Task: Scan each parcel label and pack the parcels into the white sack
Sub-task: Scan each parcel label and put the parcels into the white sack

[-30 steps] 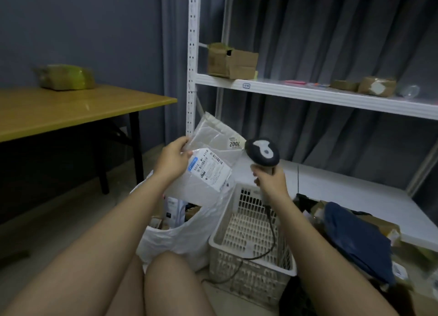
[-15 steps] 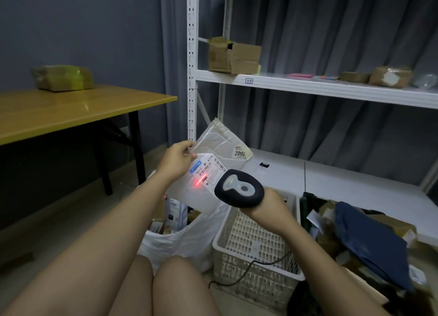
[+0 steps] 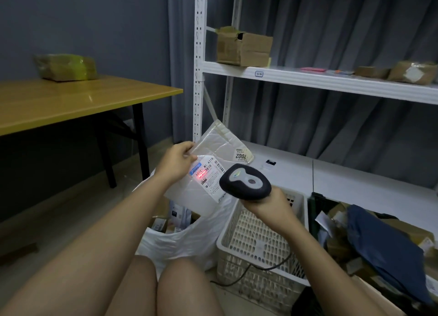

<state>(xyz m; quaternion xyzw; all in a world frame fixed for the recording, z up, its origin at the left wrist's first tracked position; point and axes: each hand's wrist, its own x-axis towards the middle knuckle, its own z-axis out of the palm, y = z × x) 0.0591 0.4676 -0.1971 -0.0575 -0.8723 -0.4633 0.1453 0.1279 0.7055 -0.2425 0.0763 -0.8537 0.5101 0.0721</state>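
Note:
My left hand (image 3: pixel 176 160) pinches the left edge of a flat grey plastic parcel (image 3: pixel 214 149) and holds it up over the white sack (image 3: pixel 180 242). The parcel's white label (image 3: pixel 209 177) faces me, with a red scan dot on it. My right hand (image 3: pixel 267 205) grips the handle of a black barcode scanner (image 3: pixel 245 181), whose head points at the label from the right. The sack stands open on the floor below, with several small boxes inside.
A white plastic crate (image 3: pixel 258 239) stands right of the sack, the scanner cable trailing over it. Further right lies a pile of parcels with a dark blue bag (image 3: pixel 384 244). A white shelf rack (image 3: pixel 308 78) carries cardboard boxes. A wooden table (image 3: pixel 71 99) stands at left.
My right hand has swung the scanner down from upright to point at the label, and the red dot now lies on it. The parcel has stayed almost still.

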